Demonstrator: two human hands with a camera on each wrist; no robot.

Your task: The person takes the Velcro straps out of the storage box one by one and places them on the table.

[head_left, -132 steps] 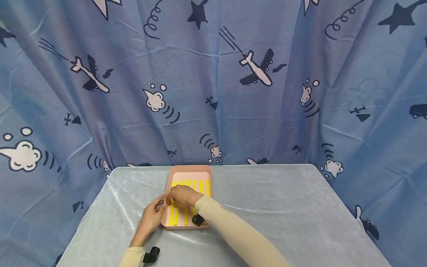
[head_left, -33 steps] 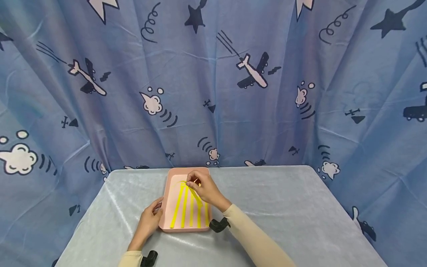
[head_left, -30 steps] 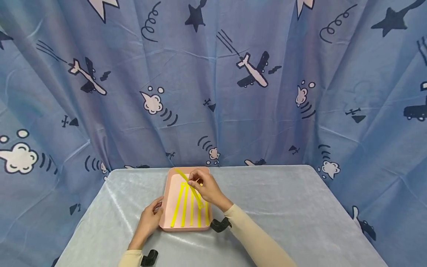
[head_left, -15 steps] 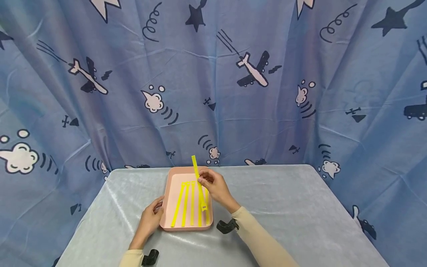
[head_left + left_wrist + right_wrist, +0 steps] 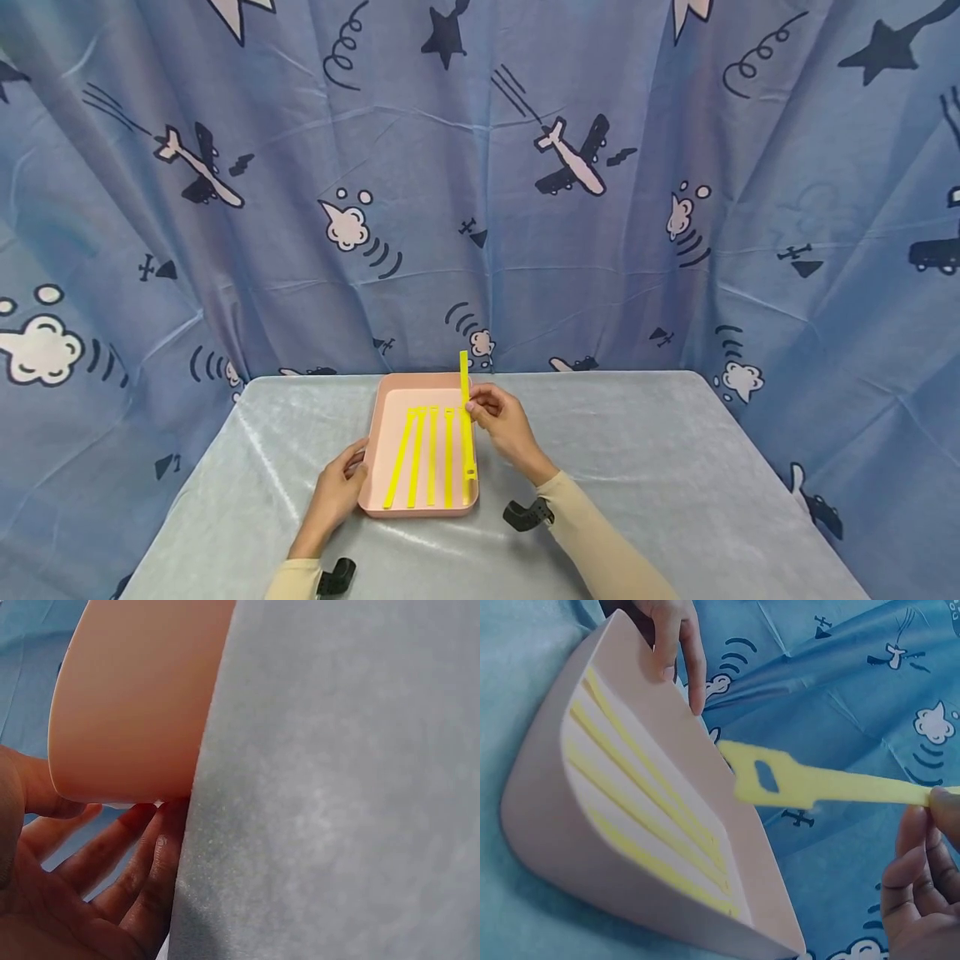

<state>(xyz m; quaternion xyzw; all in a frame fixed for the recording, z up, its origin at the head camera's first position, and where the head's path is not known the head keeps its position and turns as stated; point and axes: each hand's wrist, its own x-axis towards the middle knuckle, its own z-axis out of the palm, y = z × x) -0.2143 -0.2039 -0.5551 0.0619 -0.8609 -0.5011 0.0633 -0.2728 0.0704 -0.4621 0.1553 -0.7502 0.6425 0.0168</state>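
My right hand [image 5: 513,433] pinches a yellow hook-and-loop cable tie [image 5: 464,375] around its middle, above the right rim of a pink tray [image 5: 384,408]. In the right wrist view its slotted head [image 5: 767,776] points over the tray, and the other end runs out of frame past the thumb. Several more yellow cable ties [image 5: 432,458] lie lengthwise in the tray, the leftmost ones slanted and close together at the far end. At the tray's left side, my left hand [image 5: 333,497] holds the wall between thumb and fingers; the left wrist view shows the fingertips against it.
The tray stands on a table with a light grey cloth [image 5: 615,467], which spreads wide to its right. A blue patterned curtain [image 5: 420,208] hangs right behind the table. Each wrist wears a black camera [image 5: 527,515].
My right hand has come from the tray's left side to its right rim, lifting a cable tie. That tie has swung from slanted to nearly straight lengthwise. My left hand stays at the tray.
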